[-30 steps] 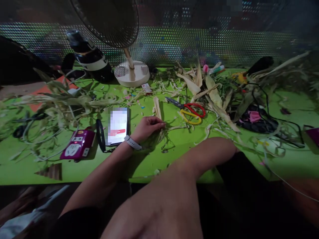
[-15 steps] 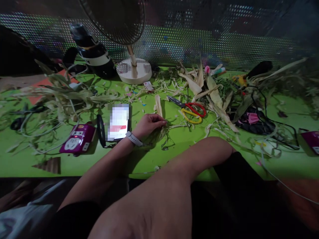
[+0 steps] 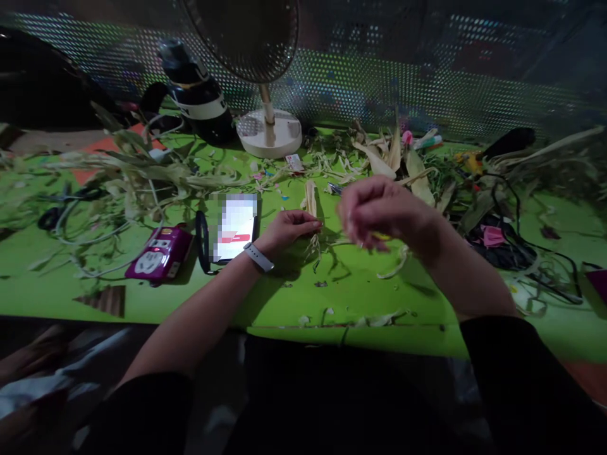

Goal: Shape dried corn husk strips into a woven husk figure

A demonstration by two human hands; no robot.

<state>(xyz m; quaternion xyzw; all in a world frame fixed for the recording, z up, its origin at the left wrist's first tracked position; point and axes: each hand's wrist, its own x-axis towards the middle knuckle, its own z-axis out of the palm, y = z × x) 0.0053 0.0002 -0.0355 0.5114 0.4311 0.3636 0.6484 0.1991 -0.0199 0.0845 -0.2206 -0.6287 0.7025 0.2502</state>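
My left hand [image 3: 291, 230], with a pale watch band [image 3: 258, 256] at its wrist, pinches a folded strip of dried corn husk [image 3: 311, 197] between thumb and fingertips. The strip stands up beyond the fingers, and thin frayed ends hang below them. To the right, my right hand [image 3: 384, 212] is raised over the table, its fingers curled and smeared by motion; whether anything is in them I cannot make out. Beneath it the scissors [image 3: 334, 188] are mostly hidden, with only part of the blades clearly showing.
A lit phone [image 3: 237, 227] and a purple power socket box [image 3: 160, 254] lie left of my left hand. Behind stand a fan [image 3: 269, 133] and a dark bottle [image 3: 202, 104]. Husk piles [image 3: 379, 158] and cables [image 3: 496, 196] clutter the green table [image 3: 360, 297].
My right arm has swung from across the front of my body out to the right, its hand now over the scissors. The view has shifted slightly; my left hand keeps its pinch.
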